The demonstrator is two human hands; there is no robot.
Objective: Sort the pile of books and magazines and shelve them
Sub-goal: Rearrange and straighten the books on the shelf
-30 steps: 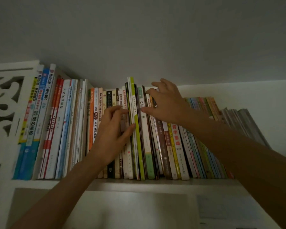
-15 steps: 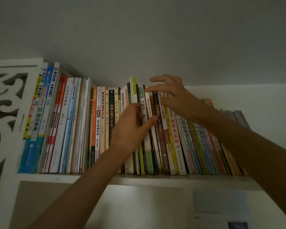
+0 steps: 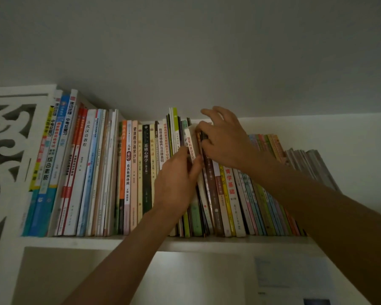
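— Head view: what do the hands hold?
— Left hand [image 3: 176, 181] pinches the white book [image 3: 190, 146]; right hand [image 3: 223, 139], fingers curled, parts the brown spines [image 3: 211, 183] beside it.
— Risk?
— Leaning books right of the hands could close that gap, jamming it.

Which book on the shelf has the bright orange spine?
The orange-spined book, standing upright left of the hands, between a dark green spine and a white spine with black characters. Its neighbours are white, cream or black.

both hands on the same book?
Yes: the left hand pinches the white-spined book while the right hand grips its top edge.
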